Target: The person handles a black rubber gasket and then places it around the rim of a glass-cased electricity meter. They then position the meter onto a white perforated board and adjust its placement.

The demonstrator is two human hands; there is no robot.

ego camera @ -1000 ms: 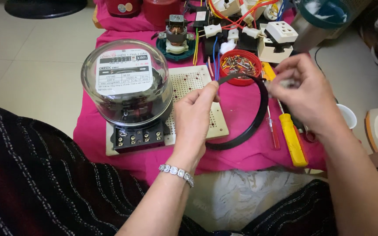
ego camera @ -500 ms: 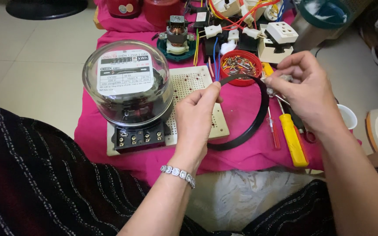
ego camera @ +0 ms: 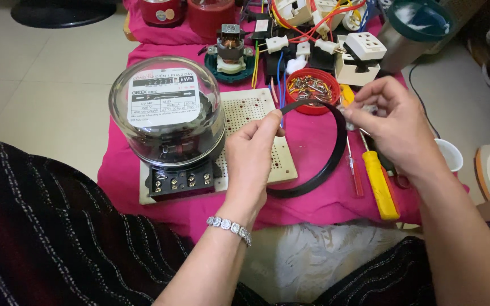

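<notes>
pinching one end of the black rubber band [ego camera: 327, 164] between thumb and forefinger of the left hand [ego camera: 250, 161], just above the perforated board [ego camera: 256, 133]; pinching the other end in the closed fingertips of the right hand [ego camera: 392, 124], with something small and pale pressed against it there, too blurred to name. looping out to the right and down over the pink cloth [ego camera: 313, 204], touching it near the board's lower corner. probably best handled by keeping both pinches close to the ends, so the loop neither twists nor springs free. worth holding the strip flat side up and turning from the wrists rather than dragging it across the cloth. worth minding the red dish of small parts [ego camera: 312, 89] just behind the upper end, easy to tip with a careless sweep. also the yellow-handled screwdriver [ego camera: 380, 184] and the thin red-handled screwdriver [ego camera: 355, 175] lying just under the right hand, close enough to snag the loop. glass-domed electricity meter [ego camera: 168, 122] at the left, beside the left wrist, well out of the band's path.
</notes>
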